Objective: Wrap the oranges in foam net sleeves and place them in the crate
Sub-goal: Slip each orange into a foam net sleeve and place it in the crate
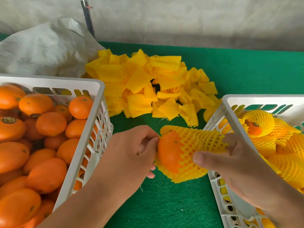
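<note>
Above the green bench (164, 203), between two white crates, the left hand (131, 153) is gripping an orange (169, 153) with curled fingers, while the right hand (238, 162) is pinching the yellow foam net sleeve (197, 145) half covering it.

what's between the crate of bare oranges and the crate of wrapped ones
In the head view, both hands: left hand and right hand hold an orange half inside a foam sleeve over green mat.
</note>
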